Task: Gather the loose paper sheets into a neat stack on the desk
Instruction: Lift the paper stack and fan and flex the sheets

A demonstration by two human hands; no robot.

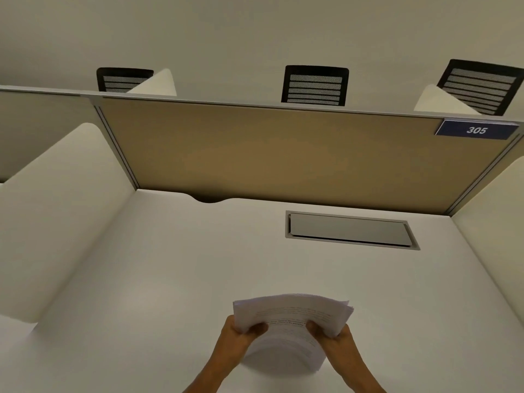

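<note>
A thick bundle of white printed paper sheets [292, 313] stands on its lower edge on the white desk [170, 279], near the front. My left hand [241, 336] grips the bundle's left side, thumb on the front sheet. My right hand [334, 336] grips its right side the same way. The top edges of the sheets fan slightly and curve; the lower part is blurred.
A grey flip-up cable hatch [350, 229] is set in the desk at the back right. A tan partition panel [283, 154] closes the back, with white side dividers [56, 208] left and right. A cable notch [209, 198] sits at the back edge.
</note>
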